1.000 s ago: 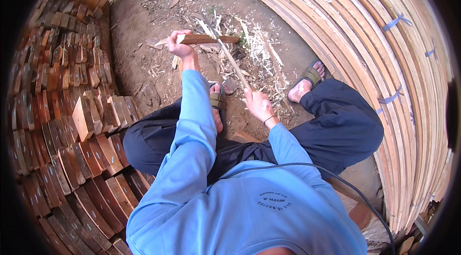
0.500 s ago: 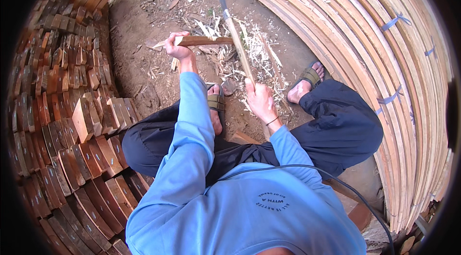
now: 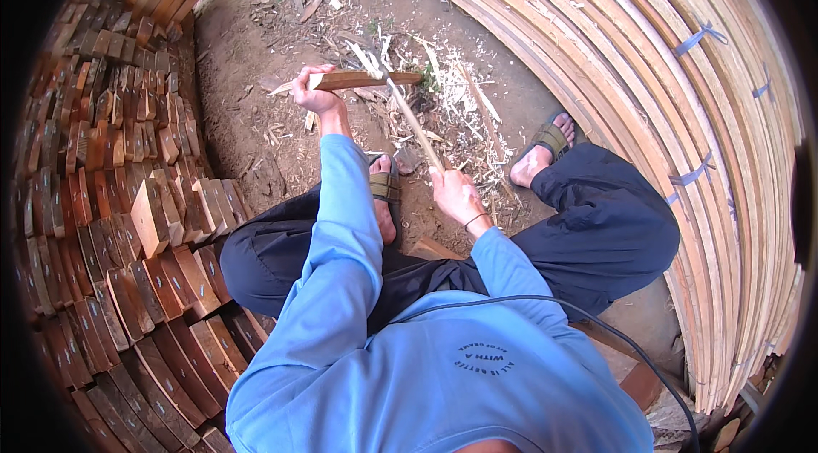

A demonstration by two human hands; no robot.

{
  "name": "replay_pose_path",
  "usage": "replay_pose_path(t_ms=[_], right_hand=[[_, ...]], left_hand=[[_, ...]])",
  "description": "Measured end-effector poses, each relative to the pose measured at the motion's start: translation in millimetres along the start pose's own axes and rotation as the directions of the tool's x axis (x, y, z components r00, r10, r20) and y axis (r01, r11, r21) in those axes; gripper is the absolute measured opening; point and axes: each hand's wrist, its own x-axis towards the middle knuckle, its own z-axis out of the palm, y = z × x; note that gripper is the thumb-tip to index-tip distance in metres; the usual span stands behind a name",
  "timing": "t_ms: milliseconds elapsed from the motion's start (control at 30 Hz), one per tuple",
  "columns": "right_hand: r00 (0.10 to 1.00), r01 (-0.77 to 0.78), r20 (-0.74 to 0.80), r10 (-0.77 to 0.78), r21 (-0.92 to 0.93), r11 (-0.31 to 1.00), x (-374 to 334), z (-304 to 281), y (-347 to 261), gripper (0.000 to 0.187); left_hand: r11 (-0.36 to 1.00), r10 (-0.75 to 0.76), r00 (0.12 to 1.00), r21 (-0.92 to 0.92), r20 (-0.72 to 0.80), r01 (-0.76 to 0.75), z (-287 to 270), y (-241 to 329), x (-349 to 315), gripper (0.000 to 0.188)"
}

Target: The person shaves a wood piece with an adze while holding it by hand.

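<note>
My left hand point(image 3: 315, 93) is closed round the near-left end of a short wooden stake point(image 3: 354, 80), which lies crosswise above the ground with its other end over the wood chips. My right hand point(image 3: 457, 196) grips the pale wooden handle of a long-handled machete point(image 3: 412, 124). The tool slants up and left from my fist, and its blade end meets the stake near the middle. Most of the blade is foreshortened there. Pale curled shavings point(image 3: 366, 59) stand up at the point of contact. Whether the stake's far end rests on a block, I cannot tell.
Bare earth point(image 3: 256, 112) strewn with chips point(image 3: 464, 103) lies between my sandalled feet point(image 3: 385, 189). Stacked short wooden blocks point(image 3: 128, 206) rise at the left. Long planks point(image 3: 596, 52), some tied with blue strips, curve along the right. A black cable point(image 3: 545, 297) crosses my shirt.
My right hand has swung the machete down from its raised position, so the blade now meets the stake. The left hand keeps its grip, and the stake has shifted slightly.
</note>
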Motion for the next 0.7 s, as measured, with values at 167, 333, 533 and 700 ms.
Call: replay_pose_path(t_ms=[167,333,533,700], right_hand=[[0.977,0.162,-0.156,-0.147,0.091,0.983,3,1,2,0.053],[0.999,0.041,-0.011,-0.041,0.077,0.996,-2,-1,-2,0.054],[0.984,0.174,-0.059,-0.165,0.202,0.964,-1,-2,-3,0.049],[0.994,0.108,-0.037,-0.106,0.054,0.993,-7,2,-5,0.046]], left_hand=[[0.999,-0.041,0.999,-0.028,0.003,0.041,-1,-2,1,0.028],[1.0,-0.008,0.998,0.0,-0.067,0.008,-3,-1,2,0.028],[1.0,-0.005,1.0,0.013,-0.007,0.005,1,-1,1,0.029],[1.0,0.014,0.999,0.001,-0.042,-0.014,5,-3,0,0.029]])
